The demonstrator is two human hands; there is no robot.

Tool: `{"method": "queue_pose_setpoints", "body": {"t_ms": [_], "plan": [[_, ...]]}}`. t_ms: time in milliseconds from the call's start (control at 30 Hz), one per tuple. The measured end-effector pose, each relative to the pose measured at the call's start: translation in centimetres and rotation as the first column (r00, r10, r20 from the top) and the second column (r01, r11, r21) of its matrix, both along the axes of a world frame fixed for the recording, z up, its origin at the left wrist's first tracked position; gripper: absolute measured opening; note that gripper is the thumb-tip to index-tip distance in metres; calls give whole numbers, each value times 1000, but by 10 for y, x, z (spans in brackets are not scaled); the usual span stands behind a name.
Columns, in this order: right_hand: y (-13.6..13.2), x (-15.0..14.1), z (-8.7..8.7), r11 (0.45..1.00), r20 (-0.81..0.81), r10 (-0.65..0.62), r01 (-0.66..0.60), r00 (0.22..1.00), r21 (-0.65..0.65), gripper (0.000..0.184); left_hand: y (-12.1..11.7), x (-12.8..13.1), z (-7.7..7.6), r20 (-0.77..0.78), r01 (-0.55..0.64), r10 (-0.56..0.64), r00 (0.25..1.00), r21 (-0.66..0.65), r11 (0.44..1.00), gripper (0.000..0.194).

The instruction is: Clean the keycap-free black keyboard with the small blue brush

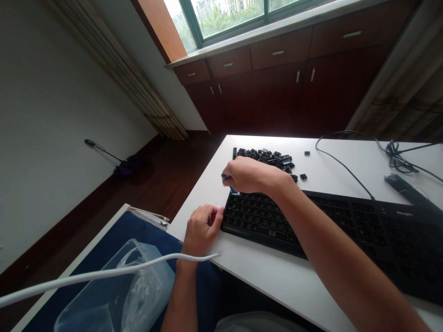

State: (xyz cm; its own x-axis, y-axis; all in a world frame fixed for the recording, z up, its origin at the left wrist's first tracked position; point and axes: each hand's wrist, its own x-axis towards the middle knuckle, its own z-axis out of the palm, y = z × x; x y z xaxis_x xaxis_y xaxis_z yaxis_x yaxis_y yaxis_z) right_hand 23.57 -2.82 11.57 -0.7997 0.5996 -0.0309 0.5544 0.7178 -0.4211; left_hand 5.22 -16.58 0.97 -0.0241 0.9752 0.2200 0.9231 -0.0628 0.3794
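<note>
A black keyboard (259, 233) lies on the white table, its key caps taken off over the part that shows at the left. My right hand (244, 174) is closed around a small blue brush (234, 191), whose pale bristles touch the keyboard's upper left corner. My left hand (202, 226) rests on the table with curled fingers, its thumb and fingertips against the keyboard's left edge. Behind my right hand lies a heap of loose black key caps (273, 159), partly covered by the hand. My right forearm hides the middle of the keyboard.
Two stray key caps (303, 176) lie right of the heap. A black cable (339, 163) runs to a coil at the right, near a dark flat object (403, 186). A clear plastic box (114, 286) stands at lower left, crossed by a white cord (104, 274).
</note>
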Motion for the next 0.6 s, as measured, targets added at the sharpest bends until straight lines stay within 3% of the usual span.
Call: {"method": "queue_pose_setpoints", "body": {"t_ms": [467,600], "plan": [[-7,4,14,994,121,5,8,993,-109,30,0,0,1,2,-3,3,1000,-7,1000,30],[-5,8,16,996,126,-7,18,992,-86,31,0,0,1,3,-6,6,1000,-5,1000,31]]}}
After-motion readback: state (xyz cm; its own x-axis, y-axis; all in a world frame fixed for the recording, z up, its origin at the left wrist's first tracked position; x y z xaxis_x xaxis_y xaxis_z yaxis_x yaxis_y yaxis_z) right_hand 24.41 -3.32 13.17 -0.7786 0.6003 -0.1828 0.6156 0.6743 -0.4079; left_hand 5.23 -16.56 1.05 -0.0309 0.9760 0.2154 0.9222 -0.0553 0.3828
